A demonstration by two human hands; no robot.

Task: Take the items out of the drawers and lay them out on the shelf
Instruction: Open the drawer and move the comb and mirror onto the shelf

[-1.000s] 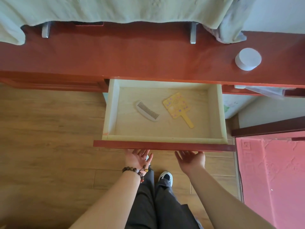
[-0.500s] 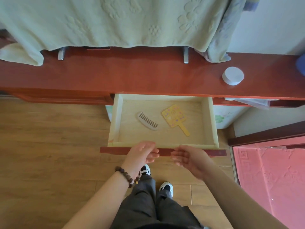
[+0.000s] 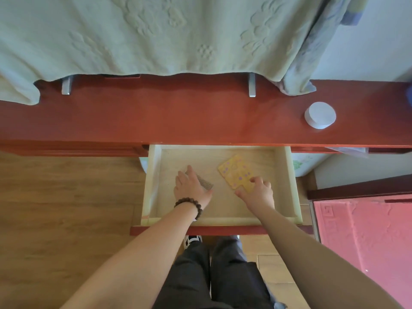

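Left hand (image 3: pixel 191 188) lies with straight fingers on the comb (image 3: pixel 204 182) inside the open drawer (image 3: pixel 287 186); right hand (image 3: pixel 256 192) curls onto the yellow hand mirror (image 3: pixel 234 171). Neither item is out of the drawer yet, so the shelf (image 3: pixel 178 117) still awaits both.

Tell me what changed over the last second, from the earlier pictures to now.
Both hands left the drawer's red front edge and reached forward into the pale wooden drawer. The left hand now lies on the white toothed comb; the right hand closes its grip on the handle of the yellow dotted hand mirror. Comb and mirror lie where they were, the drawer stays open, and the white round jar remains on the red shelf.
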